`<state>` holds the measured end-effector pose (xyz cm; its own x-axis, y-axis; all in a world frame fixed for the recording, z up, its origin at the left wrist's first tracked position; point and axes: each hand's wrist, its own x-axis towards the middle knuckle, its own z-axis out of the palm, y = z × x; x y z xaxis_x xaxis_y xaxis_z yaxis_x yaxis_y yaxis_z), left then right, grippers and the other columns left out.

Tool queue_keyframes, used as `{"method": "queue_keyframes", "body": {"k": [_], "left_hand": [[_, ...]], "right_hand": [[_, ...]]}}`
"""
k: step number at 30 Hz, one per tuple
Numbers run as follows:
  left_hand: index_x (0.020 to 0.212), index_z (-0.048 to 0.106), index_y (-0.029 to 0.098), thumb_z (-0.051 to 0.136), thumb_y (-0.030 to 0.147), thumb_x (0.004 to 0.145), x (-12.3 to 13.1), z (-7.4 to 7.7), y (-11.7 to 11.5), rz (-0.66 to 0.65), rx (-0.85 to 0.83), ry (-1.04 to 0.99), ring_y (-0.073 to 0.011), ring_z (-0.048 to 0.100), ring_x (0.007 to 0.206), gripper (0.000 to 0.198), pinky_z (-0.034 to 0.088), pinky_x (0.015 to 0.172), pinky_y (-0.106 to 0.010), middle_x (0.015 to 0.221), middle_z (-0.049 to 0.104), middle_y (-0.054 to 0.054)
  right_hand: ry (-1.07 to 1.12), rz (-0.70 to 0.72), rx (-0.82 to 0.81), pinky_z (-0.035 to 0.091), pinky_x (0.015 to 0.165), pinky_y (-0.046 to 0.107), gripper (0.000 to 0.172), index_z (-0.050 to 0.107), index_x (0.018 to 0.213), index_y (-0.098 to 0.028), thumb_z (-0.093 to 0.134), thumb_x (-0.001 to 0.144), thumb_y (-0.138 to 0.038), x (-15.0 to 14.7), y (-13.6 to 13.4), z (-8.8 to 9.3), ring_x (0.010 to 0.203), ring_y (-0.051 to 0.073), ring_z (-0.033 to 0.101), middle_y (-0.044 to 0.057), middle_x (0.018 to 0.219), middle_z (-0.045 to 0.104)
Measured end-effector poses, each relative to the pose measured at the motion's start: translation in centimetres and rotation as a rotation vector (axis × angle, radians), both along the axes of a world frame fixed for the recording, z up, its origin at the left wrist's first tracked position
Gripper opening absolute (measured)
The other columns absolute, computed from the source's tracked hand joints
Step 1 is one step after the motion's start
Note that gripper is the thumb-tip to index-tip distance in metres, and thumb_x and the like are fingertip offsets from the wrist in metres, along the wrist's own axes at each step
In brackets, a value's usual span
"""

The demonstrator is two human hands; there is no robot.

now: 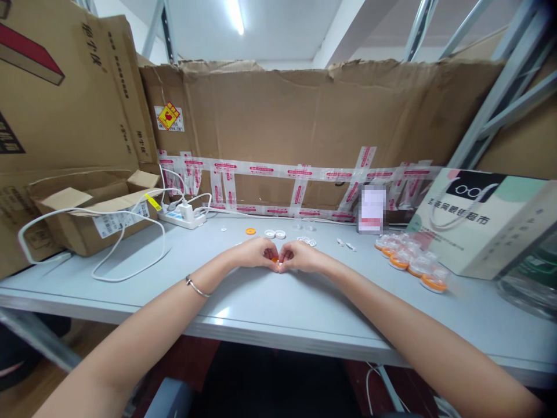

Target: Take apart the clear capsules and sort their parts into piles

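Note:
My left hand (256, 252) and my right hand (301, 256) meet over the middle of the table, fingertips pinched together. Between them is a small orange-and-white round part (275, 261), mostly hidden by the fingers. Just beyond the hands lie an orange ring (250, 231), two white round caps (275, 234) side by side and a cluster of small white rings (306, 241). Clear small pieces (304, 224) sit farther back, hard to make out. Two small white pieces (346, 244) lie to the right of my right hand.
Several clear-topped pieces with orange bases (411, 261) stand at the right, by a paper bag (474, 232) and a clear container (531, 273). A phone (372, 210) leans at the back. Left are a power strip (183, 216), a looping white cable (126, 278) and an open carton (87, 226).

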<state>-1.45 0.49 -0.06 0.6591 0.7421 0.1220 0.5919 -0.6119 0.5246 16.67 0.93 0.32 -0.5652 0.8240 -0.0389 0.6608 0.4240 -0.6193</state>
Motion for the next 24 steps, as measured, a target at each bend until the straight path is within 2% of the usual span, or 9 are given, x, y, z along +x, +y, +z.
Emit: {"method": "queue_keyframes", "body": {"k": [4, 7, 11, 18, 21, 24], "left_hand": [[0.087, 0.066, 0.015, 0.065, 0.033, 0.07, -0.2, 0.0, 0.1, -0.067, 0.064, 0.011, -0.0109, 0.051, 0.068, 0.025, 0.039, 0.062, -0.019, 0.075, 0.056, -0.002], [0.09, 0.067, 0.018, 0.063, 0.027, 0.073, -0.2, 0.0, 0.1, -0.076, 0.092, 0.015, -0.0112, 0.051, 0.071, 0.021, 0.039, 0.066, -0.019, 0.077, 0.055, -0.002], [0.091, 0.065, 0.015, 0.064, 0.023, 0.07, -0.3, -0.1, 0.2, -0.013, 0.042, -0.022, -0.0117, 0.053, 0.072, 0.022, 0.041, 0.067, -0.02, 0.078, 0.06, -0.002], [0.089, 0.06, 0.012, 0.066, 0.026, 0.067, -0.6, -0.8, 0.9, 0.048, -0.089, -0.155, -0.0134, 0.059, 0.075, 0.027, 0.046, 0.07, -0.024, 0.082, 0.064, -0.005], [0.086, 0.058, 0.011, 0.066, 0.025, 0.066, -0.4, -0.7, 0.7, 0.096, -0.047, -0.162, -0.0126, 0.059, 0.071, 0.025, 0.046, 0.065, -0.022, 0.079, 0.064, -0.004], [0.078, 0.059, 0.012, 0.065, 0.022, 0.067, -0.2, -0.2, 0.3, 0.113, 0.032, -0.127, -0.0119, 0.056, 0.067, 0.016, 0.045, 0.062, -0.022, 0.074, 0.062, -0.003]], "right_hand": [[0.049, 0.047, -0.06, 0.04, 0.058, 0.022, 0.023, 0.061, 0.076, -0.015, 0.07, 0.057, -0.025, 0.5, 0.4, -0.1, 0.065, 0.012, 0.055, -0.001, 0.068, 0.061], [0.079, 0.059, -0.033, 0.04, 0.061, 0.023, 0.023, 0.06, 0.078, -0.015, 0.069, 0.059, -0.025, 0.9, 0.6, -0.4, 0.067, 0.012, 0.054, -0.001, 0.07, 0.059], [0.145, 0.042, 0.014, 0.04, 0.062, 0.023, 0.03, 0.058, 0.086, -0.016, 0.069, 0.06, -0.024, 0.9, 0.8, -1.0, 0.067, 0.011, 0.052, -0.002, 0.076, 0.057], [0.234, 0.011, -0.061, 0.04, 0.062, 0.023, 0.041, 0.052, 0.103, -0.015, 0.066, 0.065, -0.021, 0.9, 1.3, -1.8, 0.064, 0.01, 0.051, -0.003, 0.072, 0.053], [0.181, 0.043, -0.017, 0.039, 0.064, 0.023, 0.039, 0.055, 0.106, -0.015, 0.062, 0.068, -0.02, 0.8, 1.2, -1.7, 0.064, 0.01, 0.05, -0.003, 0.071, 0.053], [0.114, 0.056, 0.034, 0.037, 0.062, 0.023, 0.032, 0.061, 0.102, -0.016, 0.06, 0.071, -0.022, 0.7, 0.8, -1.5, 0.062, 0.01, 0.048, -0.003, 0.066, 0.052]]}}
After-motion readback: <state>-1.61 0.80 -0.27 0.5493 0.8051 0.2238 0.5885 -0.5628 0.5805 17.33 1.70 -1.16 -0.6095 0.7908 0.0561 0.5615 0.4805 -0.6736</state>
